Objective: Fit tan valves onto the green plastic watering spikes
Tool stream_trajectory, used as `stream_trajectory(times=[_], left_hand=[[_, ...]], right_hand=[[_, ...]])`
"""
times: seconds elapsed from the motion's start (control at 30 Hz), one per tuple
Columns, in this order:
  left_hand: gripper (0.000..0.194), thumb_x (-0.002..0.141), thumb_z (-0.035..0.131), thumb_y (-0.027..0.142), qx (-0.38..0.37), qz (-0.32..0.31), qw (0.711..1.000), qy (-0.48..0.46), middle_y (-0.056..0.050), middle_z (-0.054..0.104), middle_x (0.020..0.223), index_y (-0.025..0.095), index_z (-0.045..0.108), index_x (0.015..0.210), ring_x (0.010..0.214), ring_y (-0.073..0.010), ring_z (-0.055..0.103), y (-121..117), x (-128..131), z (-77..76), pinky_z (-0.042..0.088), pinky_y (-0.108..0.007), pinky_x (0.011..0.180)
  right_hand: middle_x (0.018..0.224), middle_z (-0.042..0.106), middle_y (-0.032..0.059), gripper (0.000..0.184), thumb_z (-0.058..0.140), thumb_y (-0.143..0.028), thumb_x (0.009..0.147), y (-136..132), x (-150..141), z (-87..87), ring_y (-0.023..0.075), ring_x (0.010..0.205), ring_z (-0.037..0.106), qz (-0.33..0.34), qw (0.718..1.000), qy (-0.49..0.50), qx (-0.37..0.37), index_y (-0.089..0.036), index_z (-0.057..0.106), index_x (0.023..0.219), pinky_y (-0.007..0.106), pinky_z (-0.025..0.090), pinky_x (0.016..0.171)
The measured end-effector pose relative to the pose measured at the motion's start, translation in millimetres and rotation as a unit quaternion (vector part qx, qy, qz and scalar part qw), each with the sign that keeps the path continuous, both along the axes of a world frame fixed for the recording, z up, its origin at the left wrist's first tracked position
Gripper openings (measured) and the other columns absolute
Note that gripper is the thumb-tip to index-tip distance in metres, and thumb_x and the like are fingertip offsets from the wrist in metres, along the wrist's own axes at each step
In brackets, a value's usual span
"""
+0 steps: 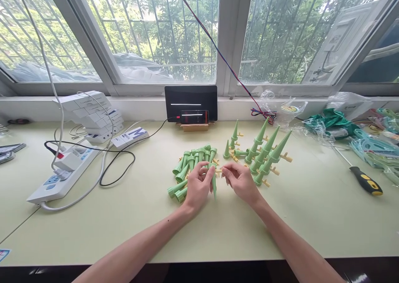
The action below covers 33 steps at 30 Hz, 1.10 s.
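Note:
My left hand (198, 184) is closed around a green plastic plant watering spike (213, 184), whose point faces down toward me. Between the fingertips of my right hand (239, 180) is a small yellow valve (219, 171), pinched at its outer end and meeting the side of the spike near its top. Just beyond my left hand lies a pile of green spikes (190, 162). Past my right hand stand several spikes (264, 154) stacked in upright columns, points up, with yellow valves sticking out sideways. A few loose yellow valves (233, 158) lie between the two groups.
A white power strip (75, 171) with cables and stacked white boxes (96, 116) occupy the left. A phone (194, 116) leans before a black tablet (190, 96) at the back. To the right are a screwdriver (365, 180), green bags (332, 123) and plastic packaging.

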<state>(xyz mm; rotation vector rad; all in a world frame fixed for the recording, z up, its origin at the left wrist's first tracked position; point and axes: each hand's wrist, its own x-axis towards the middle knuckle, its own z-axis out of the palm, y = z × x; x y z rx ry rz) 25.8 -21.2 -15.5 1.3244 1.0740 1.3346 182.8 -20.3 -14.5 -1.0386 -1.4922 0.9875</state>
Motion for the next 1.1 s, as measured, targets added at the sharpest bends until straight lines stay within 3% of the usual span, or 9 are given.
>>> stream_trajectory(times=[0.2,0.63,1.1], left_hand=[[0.036,0.085,0.065,0.049,-0.004,-0.001,1.000,-0.006,0.006,0.055,0.061,0.020,0.054,0.102,0.039,-0.0085,0.050,-1.0,-0.2,1.7,0.041,-0.021,0.039],[0.031,0.087,0.064,0.047,0.008,0.012,1.000,-0.001,0.008,0.051,0.057,0.021,0.055,0.101,0.038,-0.0083,0.049,-0.6,0.2,-1.1,0.041,-0.020,0.037],[0.028,0.088,0.063,0.045,0.023,0.020,0.999,0.019,0.008,0.050,0.060,0.021,0.056,0.103,0.039,-0.0075,0.050,-1.5,-0.3,-4.8,0.040,-0.020,0.037]], right_hand=[[0.071,0.062,0.0028,0.029,0.060,-0.046,0.091,0.0,-1.3,-1.4,0.0123,0.053,0.051,0.001,1.000,0.025,0.003,-0.019,0.066,0.084,0.025,0.042,0.045],[0.058,0.051,-0.0020,0.026,0.066,-0.044,0.086,0.8,-5.0,-2.8,0.0120,0.049,0.046,-0.013,0.998,0.058,0.009,-0.019,0.066,0.082,0.026,0.041,0.045],[0.058,0.052,-0.0025,0.031,0.063,-0.045,0.089,-0.2,-5.0,0.1,0.0089,0.045,0.043,0.015,0.997,0.070,-0.039,-0.017,0.061,0.077,0.024,0.036,0.043]])
